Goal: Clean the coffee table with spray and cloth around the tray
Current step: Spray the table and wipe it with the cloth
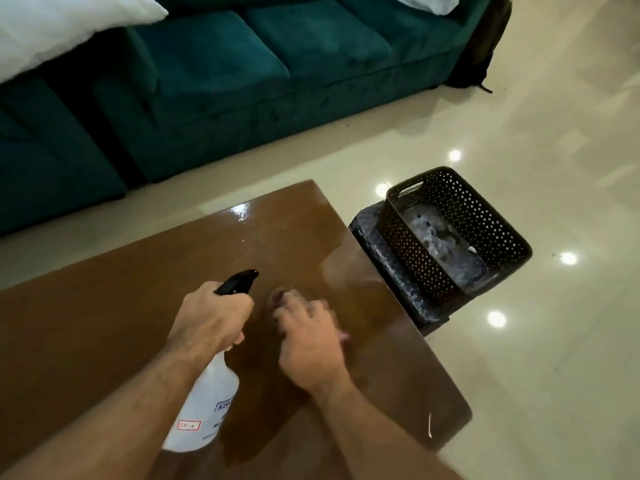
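The brown glossy coffee table [114, 306] fills the lower left. My left hand [207, 320] grips the neck of a white spray bottle [207, 407] with a black trigger head [239, 281], held above the tabletop with the nozzle aimed away from me. My right hand [308, 344] is blurred and pressed on the table just right of the bottle. A dark, blurred cloth [280, 296] shows under its fingertips, with a pinkish bit at the hand's right side. A wet sheen [346, 271] covers the table's far right part.
A dark perforated basket [498, 233] stands on a dark marbled stool [370, 226] right of the table's far corner. A teal sofa [242, 81] runs along the back with a white pillow [52, 29] on it. Shiny cream floor [554, 341] lies to the right.
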